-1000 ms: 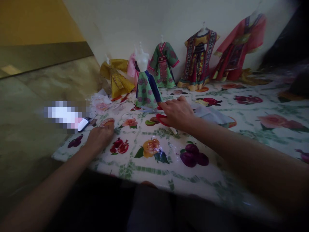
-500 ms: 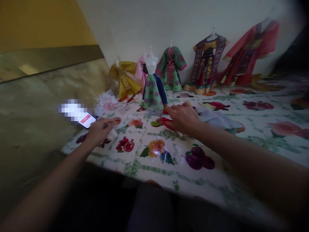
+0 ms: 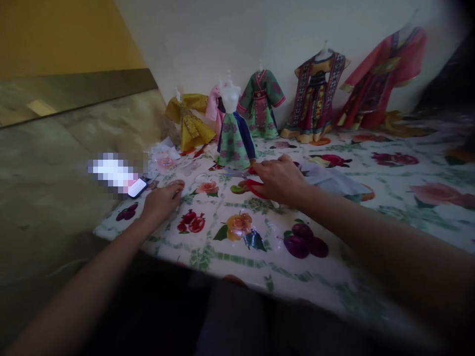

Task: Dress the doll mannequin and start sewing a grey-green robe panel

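Left hand [image 3: 162, 201] lies open, palm down on the floral oilcloth [image 3: 211, 237], holding nothing; a smartphone [image 3: 137, 188] sits just beside it. Right hand [image 3: 277, 179] is closed on red-handled scissors [image 3: 253, 187], blades pointing left, near the green doll dress [image 3: 234, 141]. Pale grey fabric [image 3: 330, 180] lies just right of that hand.

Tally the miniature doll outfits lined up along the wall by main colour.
Yellow: 1 (dress)
Pink: 1 (partly hidden dress)
Green: 2 (skirted dress, robe)
Red: 2 (dark patterned robe, coral robe)
Total: 6
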`<state>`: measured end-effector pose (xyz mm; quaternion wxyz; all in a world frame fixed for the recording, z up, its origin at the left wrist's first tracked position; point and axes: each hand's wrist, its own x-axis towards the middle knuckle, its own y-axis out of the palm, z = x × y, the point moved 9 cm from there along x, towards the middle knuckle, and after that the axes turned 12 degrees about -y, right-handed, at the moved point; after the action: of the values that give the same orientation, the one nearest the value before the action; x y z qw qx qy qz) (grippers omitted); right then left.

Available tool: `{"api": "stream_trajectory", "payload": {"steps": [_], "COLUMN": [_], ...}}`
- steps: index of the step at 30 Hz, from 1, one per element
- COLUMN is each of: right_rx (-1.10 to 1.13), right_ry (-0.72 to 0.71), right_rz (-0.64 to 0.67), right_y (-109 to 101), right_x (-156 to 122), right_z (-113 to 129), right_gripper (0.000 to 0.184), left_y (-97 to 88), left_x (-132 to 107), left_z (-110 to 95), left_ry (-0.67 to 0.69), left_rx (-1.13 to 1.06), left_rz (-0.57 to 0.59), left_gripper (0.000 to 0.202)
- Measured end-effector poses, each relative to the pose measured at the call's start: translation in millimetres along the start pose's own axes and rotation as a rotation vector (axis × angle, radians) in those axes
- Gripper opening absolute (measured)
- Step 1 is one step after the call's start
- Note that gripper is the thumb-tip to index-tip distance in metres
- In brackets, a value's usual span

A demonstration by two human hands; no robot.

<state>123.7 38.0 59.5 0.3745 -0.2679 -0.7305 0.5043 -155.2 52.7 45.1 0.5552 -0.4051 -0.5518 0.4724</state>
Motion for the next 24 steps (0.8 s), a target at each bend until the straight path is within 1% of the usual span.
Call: {"api": "stream_trajectory", "payload": {"steps": [5,10,14,17,21,24], "right_rx": [0.025,0.024,0.023,0.023,0.022,0.027], "right_ry": [-0.004,-0.001,-0.001,0.002,0.007,0.005], "right_rz": [0.012,0.026,0.023,0.023,0.014,0.014], "right_y": [0.1,1.6,2.7,3.1,2.2,0.4], "right_x": [0.0,0.7,1.4,1.6,1.3,0.5], "right_z": [-0.5,-0.9,-1.3,-2.1,-3.5,-3.0], "right_gripper": [0.042,0.041,0.042,0.041,0.04,0.039], "left_y": [3.1,1.3,-1.3,1.9,6.8,14.2], "left_x": [-1.0,-2.2,-5.3,-6.6,-8.4,-12.1], "left_z": [-3.8,-3.7,-8.2,-10.5,-13.7,-14.1], "left_ry": [-0.016,-0.029,0.008,0.045,0.107,0.128], "left_rx": [0.176,0.222,0.2,0.22,0.304,0.402], "left_rz": [-0.024,-0.039,-0.073,-0.052,-0.046,-0.036], "left_gripper": [0.04,0.041,0.041,0.04,0.042,0.044]}}
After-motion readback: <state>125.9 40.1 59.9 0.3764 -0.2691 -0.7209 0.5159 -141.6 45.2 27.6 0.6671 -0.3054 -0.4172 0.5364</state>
